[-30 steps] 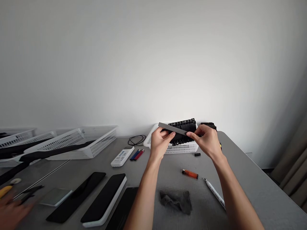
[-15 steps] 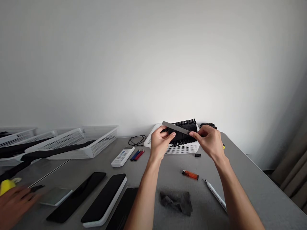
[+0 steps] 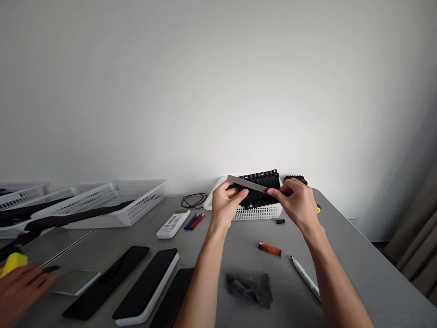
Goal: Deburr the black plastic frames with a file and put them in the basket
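Note:
My left hand (image 3: 225, 205) and my right hand (image 3: 297, 204) are raised over the grey table (image 3: 344, 269), each pinching one end of a flat grey strip (image 3: 246, 183) with a dark part under it. The strip tilts slightly, its left end higher. Just behind it stands a small white basket (image 3: 262, 210) holding black ridged parts (image 3: 261, 178).
An orange lighter (image 3: 269, 248), a white pen (image 3: 305, 275) and a dark cloth (image 3: 251, 286) lie near me. Black flat devices (image 3: 146, 284), a white remote (image 3: 172, 223), two lighters (image 3: 194, 221), a cable (image 3: 194, 199) and white trays (image 3: 112, 202) lie left. Another person's hand (image 3: 18, 289) holds something yellow at far left.
My hands have shifted the strip slightly left and down. The other person's hand at far left has moved in with the yellow object.

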A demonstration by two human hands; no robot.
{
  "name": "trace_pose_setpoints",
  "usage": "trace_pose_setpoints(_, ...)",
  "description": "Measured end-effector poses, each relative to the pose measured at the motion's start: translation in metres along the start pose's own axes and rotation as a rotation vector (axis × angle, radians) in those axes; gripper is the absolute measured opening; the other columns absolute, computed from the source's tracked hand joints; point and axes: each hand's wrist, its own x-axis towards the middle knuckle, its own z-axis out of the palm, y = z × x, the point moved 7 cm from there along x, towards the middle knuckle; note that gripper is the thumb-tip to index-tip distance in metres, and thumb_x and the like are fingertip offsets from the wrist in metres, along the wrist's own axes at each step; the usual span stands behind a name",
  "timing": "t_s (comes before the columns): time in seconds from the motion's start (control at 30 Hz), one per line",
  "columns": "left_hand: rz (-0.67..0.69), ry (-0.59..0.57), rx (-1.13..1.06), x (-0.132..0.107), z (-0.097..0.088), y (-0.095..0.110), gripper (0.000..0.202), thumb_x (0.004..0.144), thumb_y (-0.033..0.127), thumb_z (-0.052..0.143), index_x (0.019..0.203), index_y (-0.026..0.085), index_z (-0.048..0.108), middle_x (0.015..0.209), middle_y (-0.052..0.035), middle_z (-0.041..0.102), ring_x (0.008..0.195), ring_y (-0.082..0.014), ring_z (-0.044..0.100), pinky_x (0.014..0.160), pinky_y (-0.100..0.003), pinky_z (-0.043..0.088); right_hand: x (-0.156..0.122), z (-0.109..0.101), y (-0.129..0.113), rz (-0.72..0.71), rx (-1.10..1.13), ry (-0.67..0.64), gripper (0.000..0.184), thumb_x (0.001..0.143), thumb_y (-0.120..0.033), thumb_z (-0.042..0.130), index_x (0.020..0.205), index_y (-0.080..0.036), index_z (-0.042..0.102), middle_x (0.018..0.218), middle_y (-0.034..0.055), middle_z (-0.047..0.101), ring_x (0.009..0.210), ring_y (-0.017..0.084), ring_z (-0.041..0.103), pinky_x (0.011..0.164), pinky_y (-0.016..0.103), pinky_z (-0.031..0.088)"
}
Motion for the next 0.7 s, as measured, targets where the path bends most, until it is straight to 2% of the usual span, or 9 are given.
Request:
trace_pose_setpoints(0.17,-0.021,0.021,-0.012,0.003,-0.003,-0.008,0.057,0.054,0.031,0.087,0.103,0.013,0.066,0.080,-0.0080,0.076,0.077,-0.0206,0.072,0.083,-0.033,0.054,0.003,-0.007,0.014,0.055,0.015,0.032,0.044,0.080,-0.058,0.066,0.058,-0.021,0.053,0.062,0.0006,0.057,0.052,0.012,0.045,0.045,0.026,0.025)
trace_pose_setpoints(0.37,-0.017,-0.020,-0.031,0.004,-0.001,-0.009,0.060,0.053,0.033,0.088,0.105,0.012,0.065,0.080,-0.0085,0.076,0.078,-0.0198,0.072,0.084,-0.031,0.053,0.000,-0.005,0.004,0.018,-0.002,0.015,0.045,0.080,-0.056,0.068,0.058,-0.021,0.050,0.063,-0.0002,0.057,0.052,0.012,0.045,0.047,0.026,0.027)
trace_pose_setpoints(0.57,-0.028,0.012,-0.033,0.004,-0.003,-0.010,0.059,0.053,0.031,0.088,0.104,0.012,0.065,0.079,-0.0079,0.076,0.077,-0.0198,0.072,0.082,-0.032,0.054,0.002,-0.016,0.015,0.055,0.000,0.080,0.048,0.082,-0.059,0.064,0.056,-0.021,0.049,0.061,0.0008,0.056,0.052,0.012,0.043,0.045,0.027,0.025)
trace_pose_setpoints(0.7,-0.032,-0.001,-0.042,0.003,0.000,-0.010,0.061,0.052,0.032,0.089,0.105,0.013,0.066,0.081,-0.0080,0.077,0.078,-0.0197,0.072,0.085,-0.032,0.053,0.002,-0.010,0.009,0.025,0.018,0.035,0.045,0.081,-0.057,0.066,0.058,-0.021,0.050,0.063,0.0006,0.057,0.052,0.012,0.044,0.046,0.027,0.026)
